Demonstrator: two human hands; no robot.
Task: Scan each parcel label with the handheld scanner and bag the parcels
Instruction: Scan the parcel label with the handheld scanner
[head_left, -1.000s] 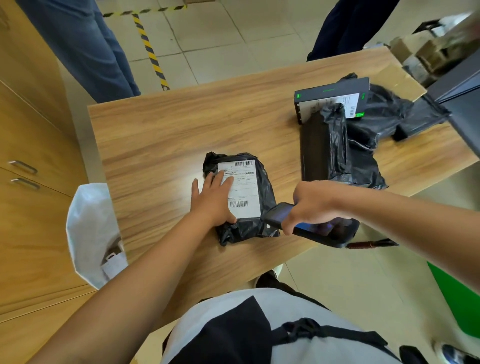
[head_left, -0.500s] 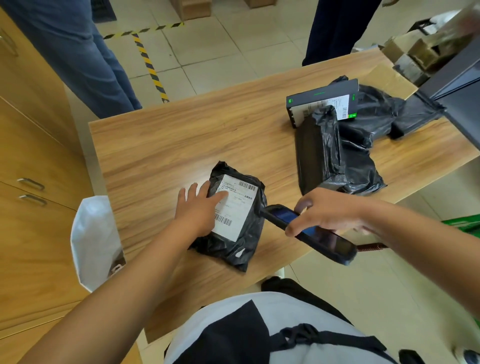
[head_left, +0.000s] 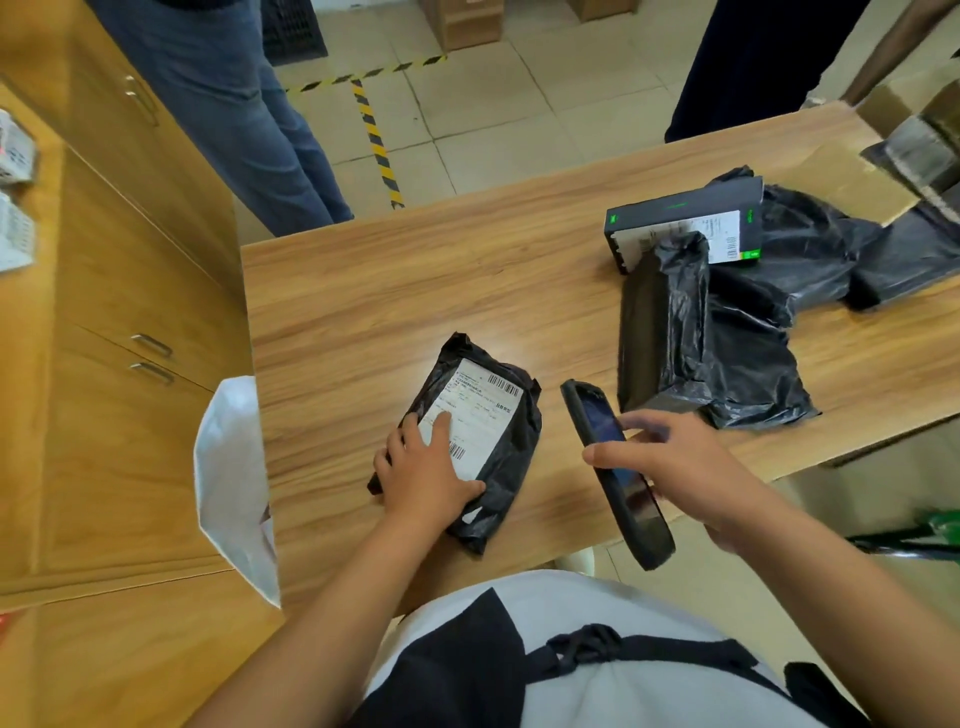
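— Looking for the parcel (head_left: 511, 441)?
— Lies label (head_left: 485, 410) up by the table's (head_left: 363, 291) near edge, toward the left corner. Pressed flat under the left hand (head_left: 423, 480), fingers straight, not curled.
— And in the right hand (head_left: 680, 467)?
— Gripping the scanner (head_left: 597, 415), thumb across the screen; just right of the parcel, not touching, tail past the near edge.
— Anything else?
— Hanging at the left edge, a white bag (head_left: 228, 467); toward the far right corner, a black box (head_left: 685, 213) among black bags (head_left: 737, 364).
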